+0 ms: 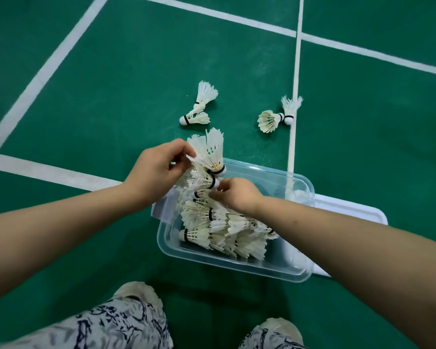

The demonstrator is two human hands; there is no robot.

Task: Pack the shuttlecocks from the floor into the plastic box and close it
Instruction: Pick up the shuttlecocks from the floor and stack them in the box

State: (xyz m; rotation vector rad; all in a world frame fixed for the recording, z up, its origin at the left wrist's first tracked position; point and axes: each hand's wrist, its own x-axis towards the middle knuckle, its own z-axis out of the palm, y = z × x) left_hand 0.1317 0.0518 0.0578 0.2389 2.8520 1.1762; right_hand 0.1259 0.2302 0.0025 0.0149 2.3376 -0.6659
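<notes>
Shuttlecocks [224, 230] lay piled in the clear plastic box [237, 267] just under your wrists, with its white lid [350, 210] lying flat beyond your right forearm. Your left hand [156, 170] gripped the feathers of a nested stack of shuttlecocks [209, 159] above the box's far-left corner, while your right hand [237, 195] pinched the cork end of one in that stack. Farther out on the green court floor [136, 84], well past both hands, two pairs waited: one pair [199, 107] ahead of your left hand, another pair [280, 114] by a white line.
</notes>
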